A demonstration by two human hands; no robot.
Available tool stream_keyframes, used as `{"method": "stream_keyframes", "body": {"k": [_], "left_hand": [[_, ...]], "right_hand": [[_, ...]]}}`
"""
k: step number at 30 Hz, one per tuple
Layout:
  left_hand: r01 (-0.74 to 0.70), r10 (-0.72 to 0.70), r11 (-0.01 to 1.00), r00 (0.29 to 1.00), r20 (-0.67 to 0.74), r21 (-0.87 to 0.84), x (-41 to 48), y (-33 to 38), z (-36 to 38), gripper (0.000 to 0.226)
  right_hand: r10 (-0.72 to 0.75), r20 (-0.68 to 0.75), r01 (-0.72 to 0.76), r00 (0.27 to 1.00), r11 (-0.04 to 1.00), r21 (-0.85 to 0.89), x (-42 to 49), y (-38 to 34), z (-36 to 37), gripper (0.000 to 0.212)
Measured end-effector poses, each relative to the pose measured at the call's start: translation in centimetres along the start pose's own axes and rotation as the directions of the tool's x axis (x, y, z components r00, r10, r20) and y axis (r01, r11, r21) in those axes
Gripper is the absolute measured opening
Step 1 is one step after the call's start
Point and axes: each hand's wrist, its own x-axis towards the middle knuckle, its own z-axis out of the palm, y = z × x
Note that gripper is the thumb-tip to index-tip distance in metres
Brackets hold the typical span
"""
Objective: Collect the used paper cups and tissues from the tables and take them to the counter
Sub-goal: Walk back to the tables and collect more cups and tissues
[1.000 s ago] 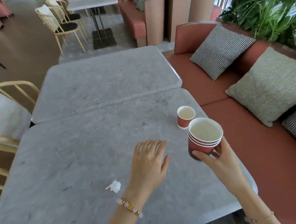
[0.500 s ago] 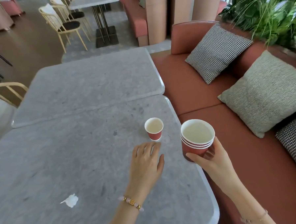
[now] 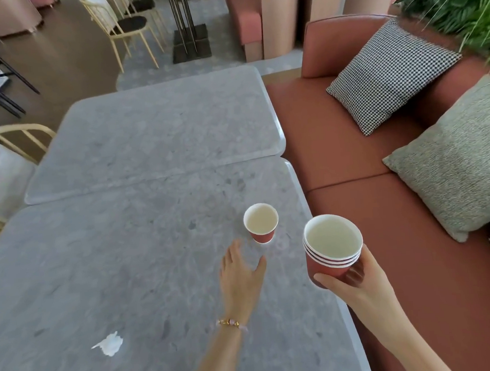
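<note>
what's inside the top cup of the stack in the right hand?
The stack of cups in the right hand shows only a pale, bare inner wall and bottom in its top cup; no tissue. The insides of the cups nested below are covered.

Red outside, white rim and cream inside on the single paper cup (image 3: 261,223) and on the stacked paper cups (image 3: 331,247). White on the crumpled tissue (image 3: 109,344). Mottled grey stone on the table (image 3: 128,262). Terracotta red on the sofa (image 3: 367,207). Black-and-white houndstooth on one cushion (image 3: 392,74), speckled grey-green on the other (image 3: 458,157). Gold and pale pink on the bracelet (image 3: 231,323).
</note>
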Motion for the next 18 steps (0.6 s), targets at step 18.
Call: {"method": "stream_keyframes", "body": {"k": [18], "left_hand": [[0.051,-0.091,0.808,0.995,-0.039,-0.587,4.5,2.9,3.8,0.062]], "right_hand": [[0.050,0.000,-0.050,0.999,0.999,-0.022,1.0,1.3,-1.5,0.069]]}}
